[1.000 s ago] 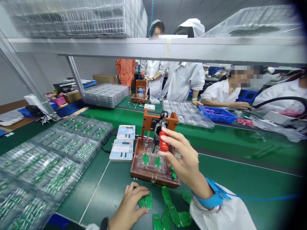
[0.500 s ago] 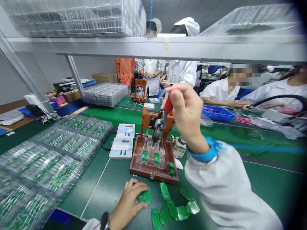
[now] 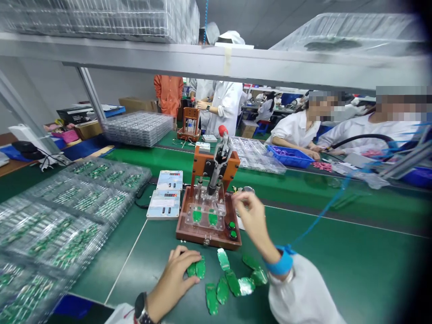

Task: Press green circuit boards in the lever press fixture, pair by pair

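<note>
My left hand (image 3: pixel 173 281) rests on the table, its fingers and thumb curved around a couple of green circuit boards (image 3: pixel 200 268). My right hand (image 3: pixel 253 218) hangs over the right side of the test fixture, fingers loosely bent and apart, with nothing visible in them. The fixture has a wooden base (image 3: pixel 192 235) and a toggle clamp (image 3: pixel 221 157) whose red-tipped handle (image 3: pixel 222 130) stands upright. Two green boards (image 3: pixel 212 218) sit in its clear plate. Several loose green boards (image 3: pixel 232 282) lie in front of the fixture, between my hands.
Clear trays of boards (image 3: pixel 77 225) cover the left side. Two counter boxes (image 3: pixel 164 204) with red digits stand left of the fixture. A metal shelf beam (image 3: pixel 135 58) crosses overhead. Beyond are a blue bin (image 3: pixel 290 156), stacked trays (image 3: pixel 138 128) and co-workers. A blue cord (image 3: pixel 320 213) trails from my right wristband.
My right hand has let go of the red clamp handle and moved down beside the fixture. The handle now stands upright. My left hand stays at the boards. The view has shifted slightly.
</note>
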`<state>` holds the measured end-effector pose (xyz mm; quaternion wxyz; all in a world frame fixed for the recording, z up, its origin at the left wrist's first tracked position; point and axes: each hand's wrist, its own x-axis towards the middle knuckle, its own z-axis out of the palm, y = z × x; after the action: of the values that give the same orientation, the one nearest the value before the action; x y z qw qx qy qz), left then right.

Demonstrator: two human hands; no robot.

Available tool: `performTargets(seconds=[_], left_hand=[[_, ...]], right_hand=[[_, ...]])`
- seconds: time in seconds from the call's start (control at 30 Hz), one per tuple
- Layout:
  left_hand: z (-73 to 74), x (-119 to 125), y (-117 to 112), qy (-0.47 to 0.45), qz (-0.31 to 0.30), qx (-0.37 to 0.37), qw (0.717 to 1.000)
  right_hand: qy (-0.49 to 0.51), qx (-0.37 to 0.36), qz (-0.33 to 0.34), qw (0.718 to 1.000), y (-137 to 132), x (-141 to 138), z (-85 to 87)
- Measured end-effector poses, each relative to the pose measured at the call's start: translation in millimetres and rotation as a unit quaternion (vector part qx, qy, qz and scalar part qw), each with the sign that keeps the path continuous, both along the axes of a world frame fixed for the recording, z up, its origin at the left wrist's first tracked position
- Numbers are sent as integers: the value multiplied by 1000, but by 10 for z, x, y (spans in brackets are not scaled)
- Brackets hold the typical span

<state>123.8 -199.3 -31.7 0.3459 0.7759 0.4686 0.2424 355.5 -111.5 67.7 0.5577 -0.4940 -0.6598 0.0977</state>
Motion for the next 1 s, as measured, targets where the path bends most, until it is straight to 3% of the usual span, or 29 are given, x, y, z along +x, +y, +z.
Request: performTargets(seconds=[0.1,0.2,0.47,0.7,0.83,1.0], left_hand=[[-14,4,8,1,-5,1,1000],[-30,-3,7,4,-3,2,1000],[-64,-21,-2,-10,-3,17,1000],[-77,-12,-4,-12,1,48,999],[-98,-111,20,-28,-8,116,993],[99,-258,182,-65,45,212,974]], right_hand=[[-87,-70,75,991,-202,-87,-373],[-143,-105,115,977,-200,-158,-474],[-193,-123,154,961,-86,-138,-418],[-251,-104,183,945,-133,-457,-377],[-292,-116,177,933,-81,-581,-320],[-278,-104,183,937,-35,-607,-326]])
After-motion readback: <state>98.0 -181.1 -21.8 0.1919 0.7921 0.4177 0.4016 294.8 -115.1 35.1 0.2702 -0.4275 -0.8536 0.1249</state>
